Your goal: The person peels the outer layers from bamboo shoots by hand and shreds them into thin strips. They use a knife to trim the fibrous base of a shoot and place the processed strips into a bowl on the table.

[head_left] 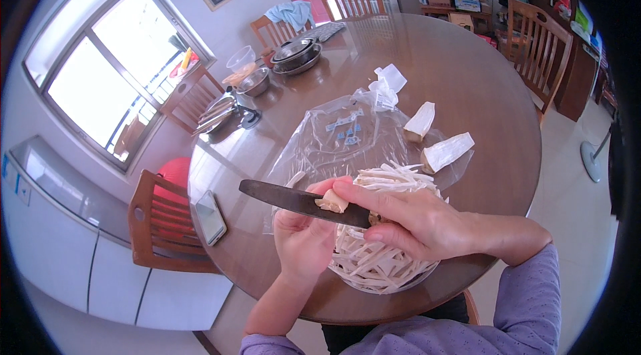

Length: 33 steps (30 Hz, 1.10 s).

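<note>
My right hand (425,222) grips a dark-bladed knife (285,198) by its handle, the blade pointing left. My left hand (305,242) is at the blade, fingers curled behind it and thumb in front. A small pale cut piece (333,201) lies against the flat of the blade, between the fingertips of both hands. Under my hands, a bowl heaped with pale, thin-cut strips (385,262) stands near the table edge; my wrists and hands hide part of it. Beyond, two larger pale chunks (447,151), brownish at one end, rest on clear plastic.
A clear plastic bag (340,130) with blue print spreads over the round wooden table (465,79). A phone (210,217) lies at the left edge. Metal bowls (295,54) and a plate with chopsticks (218,114) stand at the far left. Wooden chairs (168,225) surround the table.
</note>
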{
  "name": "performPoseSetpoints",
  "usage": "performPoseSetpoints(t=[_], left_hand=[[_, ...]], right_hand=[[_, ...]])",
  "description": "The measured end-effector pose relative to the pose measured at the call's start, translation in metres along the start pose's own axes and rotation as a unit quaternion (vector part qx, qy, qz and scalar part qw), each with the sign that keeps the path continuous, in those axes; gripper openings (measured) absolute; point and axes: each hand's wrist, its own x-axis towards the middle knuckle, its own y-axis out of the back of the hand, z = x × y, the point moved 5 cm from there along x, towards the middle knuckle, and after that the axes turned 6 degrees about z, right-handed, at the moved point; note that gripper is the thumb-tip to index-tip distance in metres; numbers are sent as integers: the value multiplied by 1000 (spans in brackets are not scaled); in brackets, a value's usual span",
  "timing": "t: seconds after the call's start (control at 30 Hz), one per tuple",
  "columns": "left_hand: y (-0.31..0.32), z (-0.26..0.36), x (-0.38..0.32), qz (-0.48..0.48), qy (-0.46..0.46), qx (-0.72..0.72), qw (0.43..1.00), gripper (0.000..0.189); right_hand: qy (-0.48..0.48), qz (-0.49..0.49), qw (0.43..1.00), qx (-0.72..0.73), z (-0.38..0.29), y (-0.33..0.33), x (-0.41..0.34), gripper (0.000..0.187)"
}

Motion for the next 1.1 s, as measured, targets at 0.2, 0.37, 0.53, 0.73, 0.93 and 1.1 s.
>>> performPoseSetpoints(t=[0.2,0.37,0.53,0.73,0.93,1.1], left_hand=[[-5,3,-2,4,-50,74,996,43],[-3,0,-1,18,4,15,1000,49],[1,-5,0,36,32,49,998,51],[8,-5,8,-15,52,-25,998,46],[25,0,20,14,44,-4,999,38],[54,7,25,101,16,-3,995,40]], right_hand=[[-18,12,999,30,-1,0,2,62],[-25,19,999,29,1,1,3,60],[-70,-4,997,24,8,1,3,59],[-133,-33,985,105,9,11,6,55],[-187,61,951,240,19,33,-4,50],[-251,-26,955,154,23,51,-11,52]])
